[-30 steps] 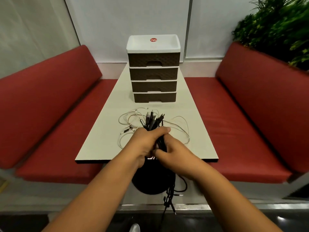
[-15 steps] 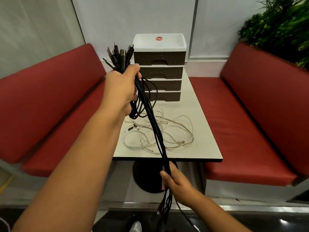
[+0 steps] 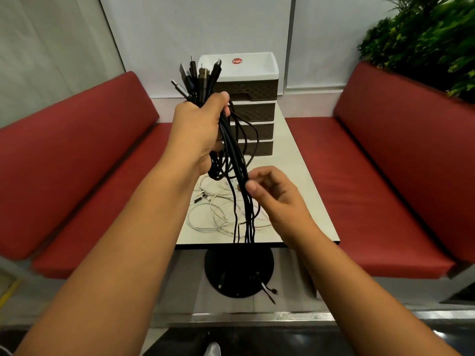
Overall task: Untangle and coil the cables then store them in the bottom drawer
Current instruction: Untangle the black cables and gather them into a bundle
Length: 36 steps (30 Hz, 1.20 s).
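The black cables [image 3: 232, 160] hang over the table's [image 3: 305, 181] near edge, connectors upward, gripped by the left hand [image 3: 200, 132]. The right hand [image 3: 272, 191] seems to pinch one strand, fingers curled. Untangling is underway; coiling follows. White cables [image 3: 213, 214] lie on the table before the shut drawer unit [image 3: 254, 116].

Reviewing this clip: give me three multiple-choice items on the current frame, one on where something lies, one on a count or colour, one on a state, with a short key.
1. Where do the white cables lie?
A. on the table
B. on the left bench
C. in a drawer

2. How many drawers has the drawer unit?
A. two
B. four
C. six

3. What is the left hand doing?
A. resting flat
B. gripping the black cables
C. pulling a drawer

Key: 1 A, they sprawl on the table before the unit. 2 B, four brown fronts are stacked. 3 B, its fingers wrap the black cables below their plugs.
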Motion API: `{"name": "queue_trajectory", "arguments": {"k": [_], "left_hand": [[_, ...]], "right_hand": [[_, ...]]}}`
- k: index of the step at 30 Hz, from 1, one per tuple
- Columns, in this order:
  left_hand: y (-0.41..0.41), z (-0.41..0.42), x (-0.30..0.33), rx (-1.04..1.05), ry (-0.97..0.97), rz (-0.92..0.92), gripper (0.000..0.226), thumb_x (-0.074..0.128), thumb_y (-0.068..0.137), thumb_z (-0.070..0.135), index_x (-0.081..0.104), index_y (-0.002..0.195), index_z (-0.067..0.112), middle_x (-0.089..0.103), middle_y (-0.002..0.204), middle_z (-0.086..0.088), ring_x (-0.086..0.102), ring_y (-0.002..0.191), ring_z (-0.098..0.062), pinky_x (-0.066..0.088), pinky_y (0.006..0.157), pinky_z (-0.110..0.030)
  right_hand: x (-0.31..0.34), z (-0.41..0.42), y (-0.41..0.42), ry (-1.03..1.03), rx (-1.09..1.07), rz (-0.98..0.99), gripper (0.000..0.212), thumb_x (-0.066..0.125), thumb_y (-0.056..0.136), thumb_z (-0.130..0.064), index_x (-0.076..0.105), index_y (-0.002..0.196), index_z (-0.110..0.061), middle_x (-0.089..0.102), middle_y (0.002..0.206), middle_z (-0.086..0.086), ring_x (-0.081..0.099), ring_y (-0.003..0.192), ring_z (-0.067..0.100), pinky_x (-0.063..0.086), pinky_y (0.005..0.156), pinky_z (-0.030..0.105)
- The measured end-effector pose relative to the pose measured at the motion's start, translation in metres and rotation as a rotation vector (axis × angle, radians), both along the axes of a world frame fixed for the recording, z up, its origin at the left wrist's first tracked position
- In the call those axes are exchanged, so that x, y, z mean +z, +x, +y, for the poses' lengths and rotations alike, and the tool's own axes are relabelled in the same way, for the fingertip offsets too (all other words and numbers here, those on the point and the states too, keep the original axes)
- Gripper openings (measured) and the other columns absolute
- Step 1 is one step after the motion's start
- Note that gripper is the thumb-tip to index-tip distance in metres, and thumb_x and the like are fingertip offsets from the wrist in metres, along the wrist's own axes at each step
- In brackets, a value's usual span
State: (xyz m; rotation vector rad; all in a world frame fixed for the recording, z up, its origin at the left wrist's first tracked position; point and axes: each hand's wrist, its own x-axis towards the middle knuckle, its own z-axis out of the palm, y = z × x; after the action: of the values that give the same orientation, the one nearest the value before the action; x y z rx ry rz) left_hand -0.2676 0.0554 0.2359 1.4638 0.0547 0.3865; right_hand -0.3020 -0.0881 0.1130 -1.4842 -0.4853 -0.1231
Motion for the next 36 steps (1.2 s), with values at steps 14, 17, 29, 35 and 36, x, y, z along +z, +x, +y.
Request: {"name": "queue_trajectory", "arguments": {"k": [14,17,29,35,36], "left_hand": [[0.025,0.017,0.075,0.128,0.059,-0.174,0.028,0.061,0.089,0.022,0.053,0.063,0.016,0.039,0.058,-0.001,0.034,0.047,-0.015,0.021,0.044,-0.021],[0.025,0.026,0.087,0.141,0.071,-0.212,0.028,0.058,0.091,0.021,0.051,0.064,0.017,0.035,0.055,0.002,0.028,0.044,-0.013,0.019,0.046,-0.027],[0.019,0.002,0.087,0.016,0.100,-0.233,0.029,0.057,0.092,0.017,0.050,0.064,0.014,0.035,0.056,0.002,0.027,0.042,-0.012,0.019,0.043,-0.021],[0.018,-0.003,0.093,-0.008,0.112,-0.262,0.031,0.058,0.091,0.017,0.050,0.062,0.013,0.033,0.054,0.003,0.024,0.042,-0.012,0.016,0.045,-0.022],[0.018,-0.001,0.095,0.005,0.109,-0.267,0.031,0.058,0.091,0.017,0.050,0.062,0.013,0.032,0.053,0.003,0.023,0.042,-0.012,0.016,0.044,-0.022]], "right_hand": [[-0.071,-0.009,0.009,-0.523,-0.144,0.120,0.014,0.048,0.100,-0.020,0.055,0.089,-0.023,0.069,0.076,0.000,0.058,0.063,0.003,0.042,0.062,0.015],[-0.123,-0.021,0.003,-0.642,-0.059,0.357,0.018,0.048,0.101,-0.019,0.062,0.092,-0.024,0.073,0.081,-0.004,0.064,0.077,0.005,0.050,0.083,0.030],[0.017,-0.005,0.018,-0.542,-0.139,-0.014,0.035,0.077,0.079,-0.036,0.054,0.103,-0.025,0.063,0.095,-0.010,0.063,0.091,0.008,0.053,0.078,0.027],[-0.009,0.013,0.022,-0.652,-0.113,0.099,0.009,0.063,0.090,-0.027,0.067,0.088,-0.019,0.070,0.080,0.002,0.065,0.076,0.018,0.052,0.073,0.034],[-0.020,0.010,0.022,-0.650,-0.098,0.135,0.011,0.063,0.090,-0.030,0.068,0.086,-0.020,0.071,0.079,0.000,0.066,0.076,0.017,0.052,0.074,0.033]]}}
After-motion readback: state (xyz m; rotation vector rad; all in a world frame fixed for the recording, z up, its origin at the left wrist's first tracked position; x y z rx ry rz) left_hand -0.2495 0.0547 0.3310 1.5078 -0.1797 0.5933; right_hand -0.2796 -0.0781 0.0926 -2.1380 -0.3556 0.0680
